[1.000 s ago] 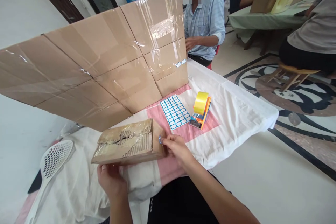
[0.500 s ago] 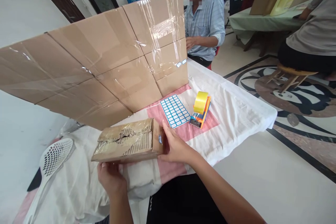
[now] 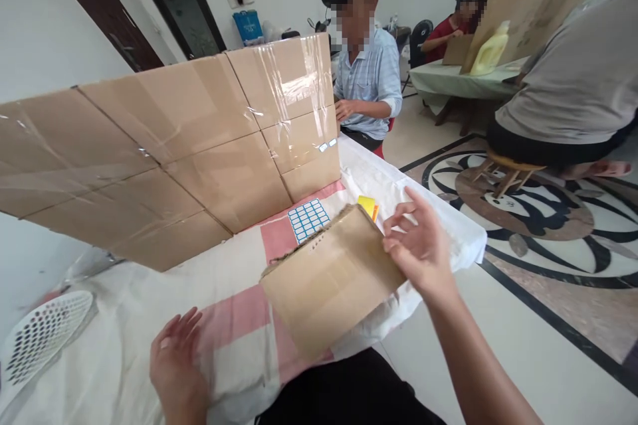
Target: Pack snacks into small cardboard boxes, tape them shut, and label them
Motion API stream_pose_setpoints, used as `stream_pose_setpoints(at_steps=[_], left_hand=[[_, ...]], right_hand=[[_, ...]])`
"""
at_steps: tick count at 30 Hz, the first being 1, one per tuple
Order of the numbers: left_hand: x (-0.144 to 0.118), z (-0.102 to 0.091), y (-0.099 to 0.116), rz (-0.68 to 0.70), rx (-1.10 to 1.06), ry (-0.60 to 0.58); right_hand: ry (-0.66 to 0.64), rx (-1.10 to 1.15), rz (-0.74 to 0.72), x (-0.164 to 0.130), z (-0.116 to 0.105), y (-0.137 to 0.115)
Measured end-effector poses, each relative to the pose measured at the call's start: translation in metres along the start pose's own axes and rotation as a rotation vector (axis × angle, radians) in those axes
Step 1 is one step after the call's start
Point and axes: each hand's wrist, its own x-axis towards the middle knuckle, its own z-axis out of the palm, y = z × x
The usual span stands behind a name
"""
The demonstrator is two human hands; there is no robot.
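Note:
A small brown cardboard box [image 3: 333, 282] shows a broad plain face, its torn side now along the far edge. My right hand [image 3: 423, 246] is beside the box's right edge, fingers apart and curved, thumb at the edge; whether it presses on the box I cannot tell. Apart from the box, to its left, my left hand [image 3: 177, 362] hovers low over the cloth with loosely bent fingers and nothing in them. Behind the box lies a sheet of blue-bordered labels [image 3: 306, 218], partly covered. The yellow tape roll [image 3: 366, 202] on its dispenser is mostly hidden.
A tall taped cardboard panel [image 3: 199, 146] stands across the table's back. A white slotted skimmer [image 3: 44, 332] lies at left on the rumpled tablecloth [image 3: 234, 352]. One person [image 3: 369, 80] sits beyond the panel; others sit at a second table [image 3: 428, 83] at right.
The box has moved right and turned, so its torn side faces away and a plain face shows. My left hand has come off it, leftward. My right hand's fingers have spread; the view has tilted up.

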Motion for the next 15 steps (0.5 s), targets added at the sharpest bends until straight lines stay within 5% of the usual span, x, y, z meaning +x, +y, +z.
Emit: stream_pose_setpoints(at_steps=[6,11,15], left_hand=[[-0.024,0.014,0.007,0.145,0.075,0.098],[-0.056,0.029,0.007,-0.088,0.059,-0.290],[-0.066,0.026,-0.009,-0.126,0.230,-0.314]], right_hand=[[-0.012,0.139,-0.055,-0.039,0.041,0.024],[0.050,0.269,-0.057,-0.063,0.060,0.025],[0.131,0.323,-0.036,-0.097,0.064,0.019]])
